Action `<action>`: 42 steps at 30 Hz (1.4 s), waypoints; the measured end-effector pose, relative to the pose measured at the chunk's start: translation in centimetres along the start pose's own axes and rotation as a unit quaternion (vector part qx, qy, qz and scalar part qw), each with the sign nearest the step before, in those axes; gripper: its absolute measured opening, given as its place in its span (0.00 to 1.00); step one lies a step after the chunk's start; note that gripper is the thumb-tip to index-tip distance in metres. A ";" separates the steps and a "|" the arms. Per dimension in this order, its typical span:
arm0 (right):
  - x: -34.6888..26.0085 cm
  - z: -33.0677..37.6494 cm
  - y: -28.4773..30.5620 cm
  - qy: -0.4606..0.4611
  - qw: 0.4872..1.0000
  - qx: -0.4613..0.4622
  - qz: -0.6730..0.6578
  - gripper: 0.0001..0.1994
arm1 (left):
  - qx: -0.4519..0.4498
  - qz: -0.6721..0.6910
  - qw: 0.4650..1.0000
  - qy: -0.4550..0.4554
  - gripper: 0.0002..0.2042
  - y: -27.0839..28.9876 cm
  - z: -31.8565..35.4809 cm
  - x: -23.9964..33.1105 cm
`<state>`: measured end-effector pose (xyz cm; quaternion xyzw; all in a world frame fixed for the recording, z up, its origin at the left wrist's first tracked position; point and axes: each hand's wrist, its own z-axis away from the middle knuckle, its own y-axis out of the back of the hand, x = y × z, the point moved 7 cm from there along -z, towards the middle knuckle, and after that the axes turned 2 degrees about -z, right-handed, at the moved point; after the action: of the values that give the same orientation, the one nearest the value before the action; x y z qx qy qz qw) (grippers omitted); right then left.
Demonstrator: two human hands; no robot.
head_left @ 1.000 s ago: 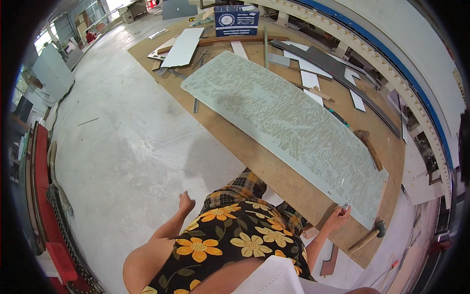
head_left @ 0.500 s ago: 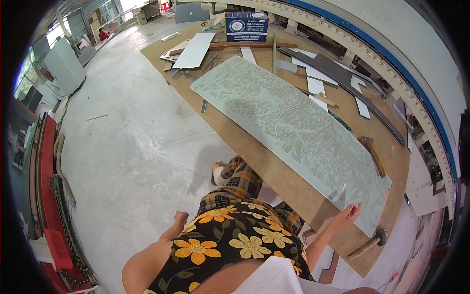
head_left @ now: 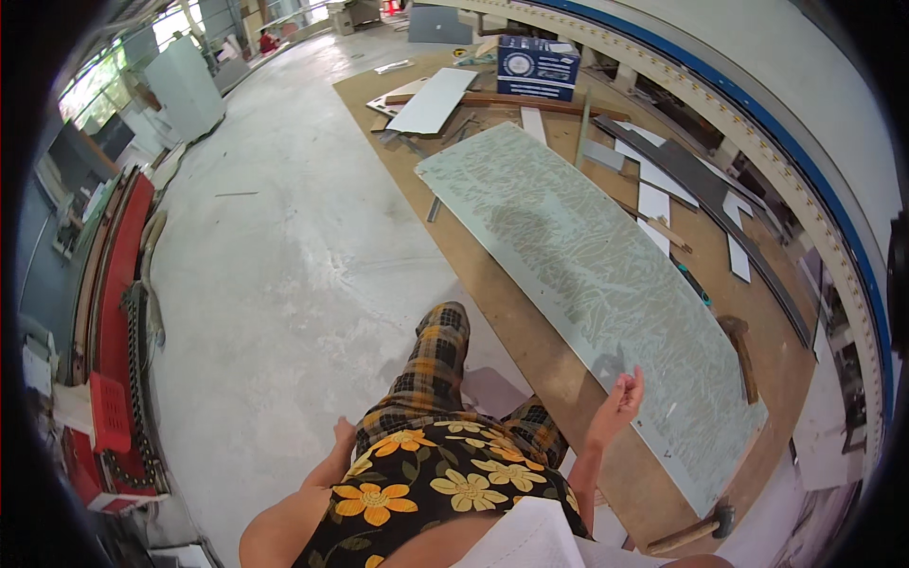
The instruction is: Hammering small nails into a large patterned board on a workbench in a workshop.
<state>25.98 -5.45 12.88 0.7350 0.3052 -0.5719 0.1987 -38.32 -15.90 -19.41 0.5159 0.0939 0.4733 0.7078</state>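
A long pale green panel (head_left: 578, 275) with a mottled, streaky surface lies across the brown worktable. Over its near edge my right hand (head_left: 621, 399) is raised, fingers loosely bent and slightly apart, with nothing visible in them. A small white piece (head_left: 671, 410) rests on the panel close by. Down beside my thigh hangs my left hand (head_left: 344, 435); its fingers are mostly hidden. One hammer (head_left: 743, 360) lies at the panel's far edge. Another hammer (head_left: 691, 533) with a wooden handle lies by its near right end.
The brown table (head_left: 502, 308) runs diagonally to my right. Dark metal strips (head_left: 724, 204), a white board (head_left: 433, 100) and a blue box (head_left: 538, 68) lie toward its far side. A large machine with a blue stripe stands beyond. At left are red metal parts (head_left: 114, 293) and hoses.
The view has shifted, so the table and panel sit farther right and lower. My right hand has moved along the panel's near edge, away from the near hammer. My legs have changed position.
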 end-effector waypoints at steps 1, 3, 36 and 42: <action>0.5 0.1 -1.5 0.008 0.999 -0.031 -0.024 0.21 | 0.029 -0.007 0.999 0.017 0.37 0.2 1.0 -2.6; 1.2 0.2 -4.0 -0.012 0.996 -0.073 -0.044 0.21 | 0.100 0.023 0.992 0.069 0.34 -0.7 3.5 -7.7; 3.9 3.2 -13.2 -0.033 0.977 -0.210 0.035 0.20 | -0.044 0.259 0.920 0.292 0.28 1.8 4.9 2.9; 5.7 3.8 -14.7 -0.044 0.969 -0.239 0.056 0.21 | -0.060 0.353 0.880 0.312 0.23 -6.5 9.1 -14.3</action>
<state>14.21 4.23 7.21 0.6566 0.3819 -0.5021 0.4134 -36.56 -32.84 -25.72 0.2964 0.0928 0.8334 0.4571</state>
